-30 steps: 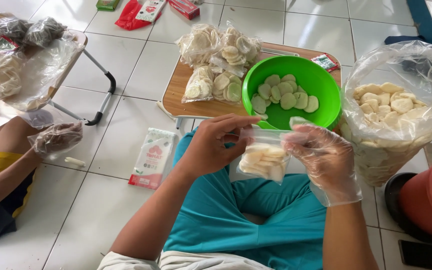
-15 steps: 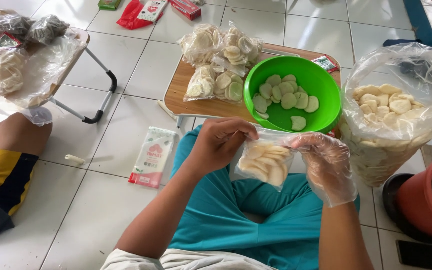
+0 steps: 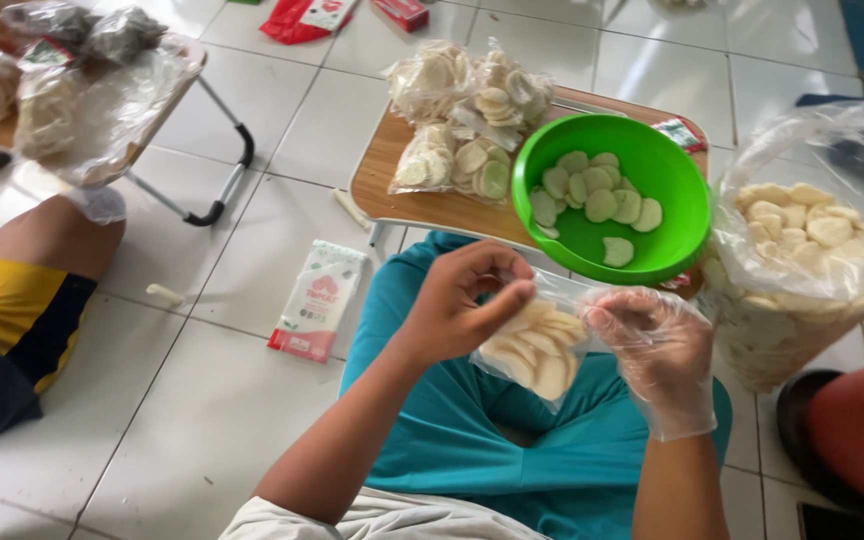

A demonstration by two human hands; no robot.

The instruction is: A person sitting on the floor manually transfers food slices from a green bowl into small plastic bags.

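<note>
Two hands hold a small clear bag [image 3: 534, 350] of pale round crackers over the lap: the bare left hand [image 3: 462, 300] is pinched on its mouth, the gloved right hand [image 3: 657, 350] curled beside it. Bagging appears underway; closing seems next, calling for a firm pinch, below the green bowl [image 3: 607, 255].

green bowl [image 3: 652, 175], pale crackers [image 3: 537, 350], teal trousers [image 3: 512, 440]

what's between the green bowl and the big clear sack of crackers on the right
Nothing lies between them in the head view: the green bowl and the big clear sack stand side by side, the sack's plastic reaching the bowl's rim.
</note>
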